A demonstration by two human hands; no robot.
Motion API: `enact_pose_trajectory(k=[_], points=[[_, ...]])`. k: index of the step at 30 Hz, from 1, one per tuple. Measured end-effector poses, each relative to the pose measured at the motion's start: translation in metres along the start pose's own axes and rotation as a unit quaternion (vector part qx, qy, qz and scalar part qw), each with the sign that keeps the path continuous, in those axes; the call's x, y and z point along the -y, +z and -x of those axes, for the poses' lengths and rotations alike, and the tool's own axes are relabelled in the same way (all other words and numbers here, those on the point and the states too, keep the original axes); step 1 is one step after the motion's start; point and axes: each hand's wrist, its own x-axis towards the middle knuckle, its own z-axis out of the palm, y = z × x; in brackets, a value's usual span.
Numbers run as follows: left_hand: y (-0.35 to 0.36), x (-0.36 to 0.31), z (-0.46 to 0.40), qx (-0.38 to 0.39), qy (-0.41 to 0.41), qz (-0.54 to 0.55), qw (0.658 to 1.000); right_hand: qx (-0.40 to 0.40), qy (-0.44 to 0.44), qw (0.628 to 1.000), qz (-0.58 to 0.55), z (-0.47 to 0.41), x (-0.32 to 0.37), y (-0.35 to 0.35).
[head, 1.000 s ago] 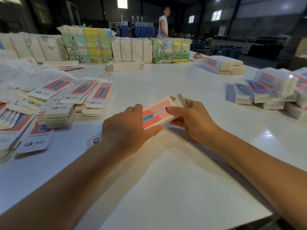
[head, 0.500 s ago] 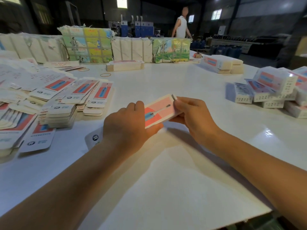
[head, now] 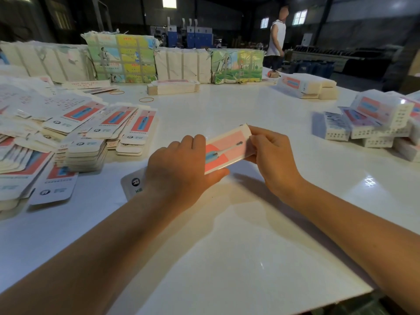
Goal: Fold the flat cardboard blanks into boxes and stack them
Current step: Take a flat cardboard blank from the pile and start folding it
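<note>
The white table carries everything: wrapped paper bundles along its far edge, loose piles of flat cardboard blanks well out beyond the left hand's knuckles, and a heap of finished boxes off past the right hand's outer side. A person in a white top stands beyond the table's far edge.

Between the two hands, just above the tabletop, sits the toothbrush box being formed, its pink and red printed face up. Its long hang tab pokes out on the table under the left wrist.

The step in hand looks like closing the box's far end. To do it well, keep the body squared by steady pressure from the holding hand, so the sleeve does not collapse back flat, and guide the end flap straight into its slot, not forcing a bent corner. Once it seats, the box belongs on the heap off the right hand's side.

The left hand lies palm down over the near end, fingers draped across the top and thumb tucked beneath the lower edge, gripping the box. The right hand meets the far end with its fingers curled over the corner, pinching it; the flap itself is hidden beneath them
</note>
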Motion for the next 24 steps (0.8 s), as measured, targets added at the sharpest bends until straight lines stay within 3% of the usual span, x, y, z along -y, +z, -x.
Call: enact_pose_trajectory(k=[3,8,15,20,24], points=[[0.001,-0.001,-0.001,0.003,-0.009,-0.003,1.000,-0.008,-0.048,0.998,0.025,0.001,-0.001,0.000],[0.000,-0.002,-0.002,-0.011,-0.034,0.004,0.999,0.062,-0.081,0.993,0.067,0.006,0.001,0.003],[0.000,0.001,-0.002,-0.013,-0.029,-0.006,0.999,0.096,-0.132,0.976,0.147,0.013,0.005,0.000],[0.001,0.003,-0.003,-0.020,-0.017,-0.029,0.999,0.120,-0.129,0.973,0.152,0.013,0.004,-0.002],[0.001,0.008,-0.004,-0.004,-0.017,-0.032,0.999,0.170,-0.050,0.981,0.075,0.009,-0.001,-0.002]])
